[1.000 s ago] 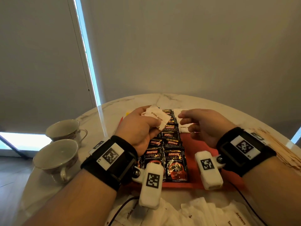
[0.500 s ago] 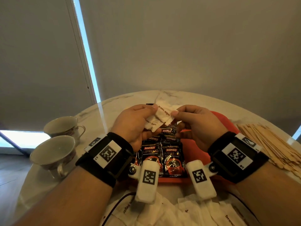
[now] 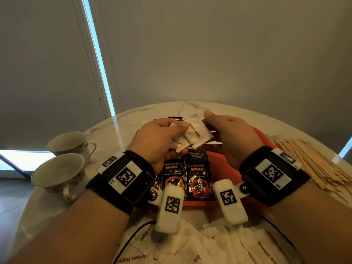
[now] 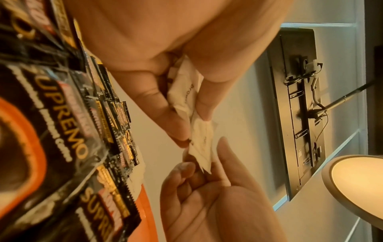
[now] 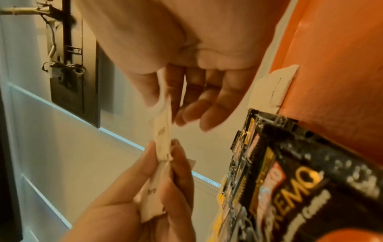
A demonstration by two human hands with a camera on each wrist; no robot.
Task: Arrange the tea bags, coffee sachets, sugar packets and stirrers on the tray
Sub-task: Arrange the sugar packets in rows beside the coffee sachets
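The left hand (image 3: 162,138) is pinching a small bunch of brown sugar packets (image 3: 194,135) between thumb and fingers, raised above the far end of the red tray (image 3: 234,170). The right hand (image 3: 232,136) has come in from the right, where it hovered apart a second ago, and is now closing thumb and forefinger on the top packet, apparently peeling it off the bunch; the wrist views are blurred, so how firm that pinch is stays uncertain. That would mean one packet is about to be laid on the tray while the others are waiting in the left hand.

On the tray, black coffee sachets (image 3: 187,177) are lying in two overlapping rows down the left half, and one white packet (image 5: 273,88) is already resting on the bare red part beyond them. More sugar packets (image 3: 219,244) are lying loose on the surface (image 3: 200,109) nearest the person, wooden stirrers (image 3: 312,161) are heaped to the right of the tray, and two empty teacups (image 3: 59,168) are standing to its left.
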